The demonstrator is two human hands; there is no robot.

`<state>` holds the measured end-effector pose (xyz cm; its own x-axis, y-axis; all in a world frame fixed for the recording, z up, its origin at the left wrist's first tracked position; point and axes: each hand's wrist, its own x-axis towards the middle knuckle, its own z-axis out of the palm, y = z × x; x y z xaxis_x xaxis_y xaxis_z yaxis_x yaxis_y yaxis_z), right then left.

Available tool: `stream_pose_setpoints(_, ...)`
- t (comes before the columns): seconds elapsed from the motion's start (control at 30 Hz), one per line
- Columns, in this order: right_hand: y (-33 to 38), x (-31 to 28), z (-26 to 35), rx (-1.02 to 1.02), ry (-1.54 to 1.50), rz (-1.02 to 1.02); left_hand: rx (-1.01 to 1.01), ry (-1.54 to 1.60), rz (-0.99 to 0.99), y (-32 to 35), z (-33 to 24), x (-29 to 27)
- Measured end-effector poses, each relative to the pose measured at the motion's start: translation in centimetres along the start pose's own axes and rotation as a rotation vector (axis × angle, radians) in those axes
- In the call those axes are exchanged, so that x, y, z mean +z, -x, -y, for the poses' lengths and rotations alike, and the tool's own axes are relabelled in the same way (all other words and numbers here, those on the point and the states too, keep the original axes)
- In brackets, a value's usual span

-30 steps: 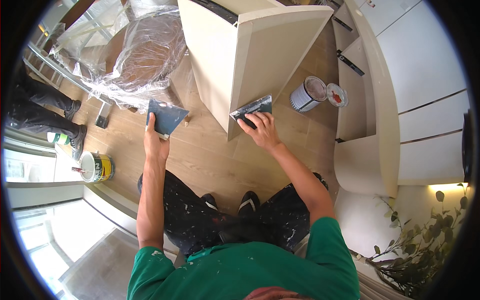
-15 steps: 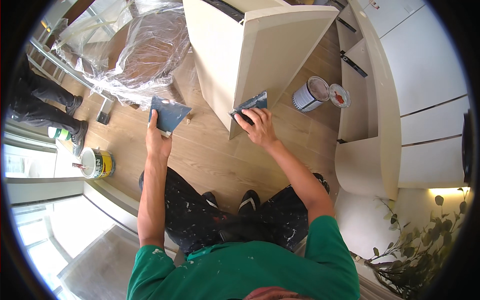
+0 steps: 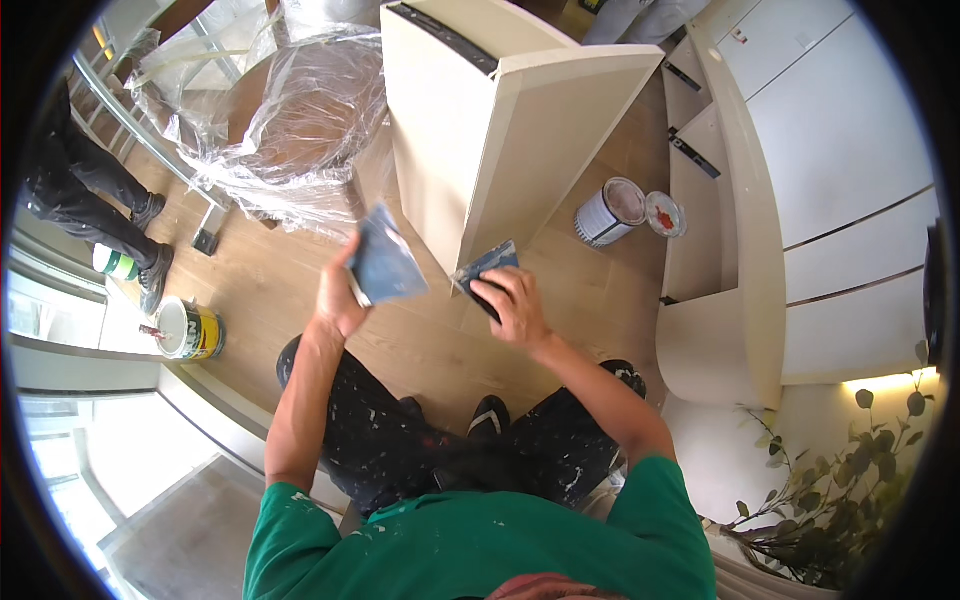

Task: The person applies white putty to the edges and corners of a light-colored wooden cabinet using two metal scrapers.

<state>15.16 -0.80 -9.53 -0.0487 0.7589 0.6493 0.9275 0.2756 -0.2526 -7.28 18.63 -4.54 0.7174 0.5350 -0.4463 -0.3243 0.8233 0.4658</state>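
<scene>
In my left hand is a wide blue-grey putty knife, its blade tilted up with whitish residue along the edges. My right hand grips a second, dark putty knife from above, fingers pressed on its blade. That blade is close to the lower near edge of a cream drawer standing on end; whether they touch I cannot tell. The drawer's broad front panel faces right, and a black runner lies along its top edge.
An open can and its smeared lid stand right of the drawer, beside a curved cabinet. Plastic-wrapped furniture is at far left. A yellow-labelled can and a person's dark-trousered legs are left; another person's grey trousers show behind.
Both hands have come nearer to me with their putty knives. The left one has also shifted right, and its blade has turned, narrowing the gap between the two knives.
</scene>
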Motion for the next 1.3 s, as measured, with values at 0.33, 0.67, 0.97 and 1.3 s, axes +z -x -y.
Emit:
stream_pose_setpoints(0.33, -1.1, -1.3, 2.8, 0.245, -0.037, 0.141, 0.064, -0.062, 0.142, 4.0, 1.1, 7.2)
stream_pose_setpoints(0.67, 3.1, 6.5, -1.2, 0.816, -0.467, 0.184, 0.316, 0.124, 0.064, -2.8, -2.7, 2.4)
stream_pose_setpoints(0.97, 0.9, 4.9, -0.8, 0.822, -0.532, 0.047, 0.311, 0.134, 0.075, -3.0, -3.4, 2.3)
stream_pose_setpoints(1.3, -6.9, -2.4, 0.0, 0.737, -0.638, 0.008, 0.334, 0.132, 0.066, -3.7, -2.8, 1.8)
